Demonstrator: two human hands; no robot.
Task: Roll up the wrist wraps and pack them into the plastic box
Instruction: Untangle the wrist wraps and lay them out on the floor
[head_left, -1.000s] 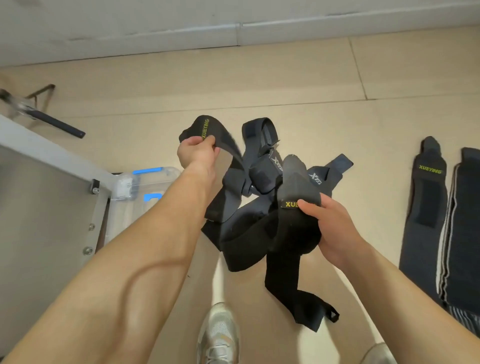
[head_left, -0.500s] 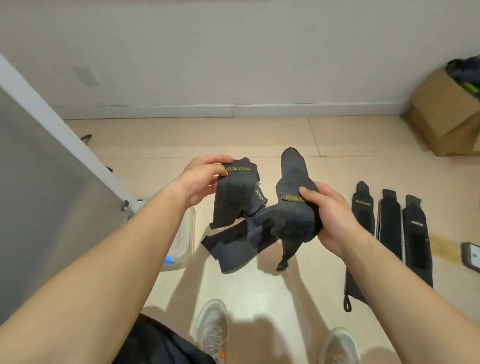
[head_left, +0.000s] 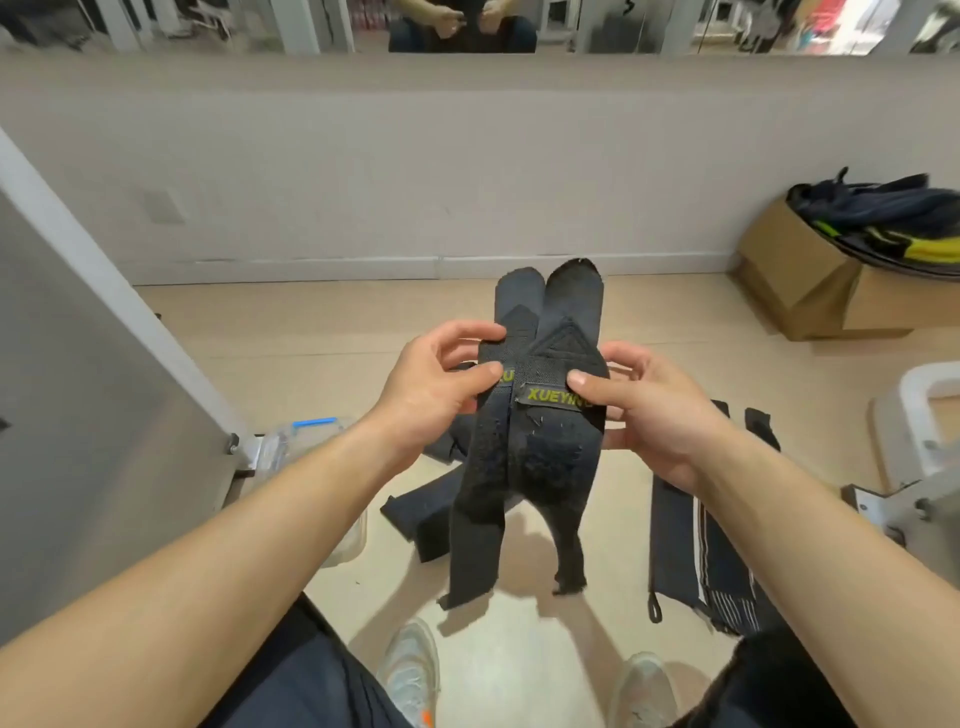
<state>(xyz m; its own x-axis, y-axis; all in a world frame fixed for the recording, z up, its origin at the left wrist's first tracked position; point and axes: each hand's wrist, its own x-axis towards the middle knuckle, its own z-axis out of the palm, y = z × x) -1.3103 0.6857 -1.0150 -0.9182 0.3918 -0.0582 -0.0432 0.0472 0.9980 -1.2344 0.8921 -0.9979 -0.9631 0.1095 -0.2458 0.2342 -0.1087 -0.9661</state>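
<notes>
- Beige floor (head_left: 291, 332) meets a grey wall (head_left: 415, 171); a cardboard box (head_left: 800, 275) stands at the right, against that wall.
- Held items: the left hand (head_left: 431, 395) and the right hand (head_left: 660, 415) hold two black wrist wraps (head_left: 535, 457) side by side, in the air above the floor.
- Grip: each hand's grip is clamped on its wrap, thumb in front near the yellow label, fingers behind.
- Both wrap tails hang down, unrolled.
- Clear plastic box (head_left: 296, 441), blue latch, sits on the floor at the left, partly hidden by the left forearm.
- Spare wraps (head_left: 691, 545) lie flat on the floor under the right forearm.
</notes>
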